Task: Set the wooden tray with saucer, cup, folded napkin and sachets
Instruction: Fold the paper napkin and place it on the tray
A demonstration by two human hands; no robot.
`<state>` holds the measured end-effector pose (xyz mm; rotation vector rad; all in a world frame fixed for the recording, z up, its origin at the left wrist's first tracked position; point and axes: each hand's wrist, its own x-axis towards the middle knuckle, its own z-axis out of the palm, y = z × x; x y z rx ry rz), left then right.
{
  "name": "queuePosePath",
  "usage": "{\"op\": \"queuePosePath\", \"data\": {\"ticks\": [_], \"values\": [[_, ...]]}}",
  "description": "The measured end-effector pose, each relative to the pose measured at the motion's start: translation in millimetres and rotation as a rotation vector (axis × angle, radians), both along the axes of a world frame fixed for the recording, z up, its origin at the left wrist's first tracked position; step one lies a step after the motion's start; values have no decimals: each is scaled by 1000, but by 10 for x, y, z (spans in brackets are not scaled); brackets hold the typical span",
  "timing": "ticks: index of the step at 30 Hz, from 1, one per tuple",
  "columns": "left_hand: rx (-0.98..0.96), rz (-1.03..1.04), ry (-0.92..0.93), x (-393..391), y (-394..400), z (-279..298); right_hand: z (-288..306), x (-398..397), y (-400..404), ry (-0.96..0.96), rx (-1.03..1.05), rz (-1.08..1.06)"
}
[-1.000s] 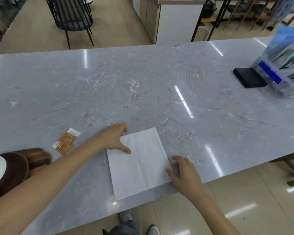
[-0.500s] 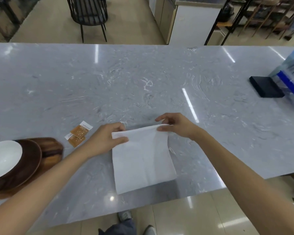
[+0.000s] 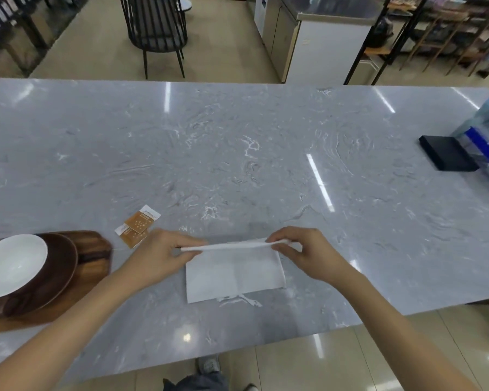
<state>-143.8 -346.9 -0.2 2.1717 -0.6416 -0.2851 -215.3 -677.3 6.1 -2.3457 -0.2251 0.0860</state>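
Head view looks down on a broad grey marble-patterned counter, glossy enough to carry streaks of ceiling light, its near edge giving way to pale floor tiles. At the left edge lies the wooden tray, dark and grainy with a rounded corner, partly cut off by the frame; on it sits a round brown saucer, and over that a white dish whose left side runs out of view, so its exact form is hard to tell. Near the front middle of the counter lies the white paper napkin, its lower part flat on the stone, its far edge lifted into a thin raised fold. The left hand pinches the left end of that lifted edge between thumb and fingers; the right hand pinches the right end likewise, other fingers curled. At the far right a flat black rectangular block rests beside a clear holder cut off by the frame. Just beyond the left hand lie two small orange-and-white sachets, overlapping, on the counter beside the tray.
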Motion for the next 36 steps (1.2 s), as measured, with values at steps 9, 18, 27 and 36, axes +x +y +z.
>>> {"op": "queuePosePath", "data": {"ticks": [9, 18, 27, 36], "values": [[302, -255, -413, -550, 127, -395, -479, -531, 68, -108, -197, 12], [247, -153, -484, -641, 216, -570, -559, -616, 105, -207, -176, -56], [187, -130, -489, -706, 251, -737, -720, -691, 113, -251, -186, -74], [146, -116, -474, -820, 237, -793, -754, -765, 126, -297, -140, -118]]}}
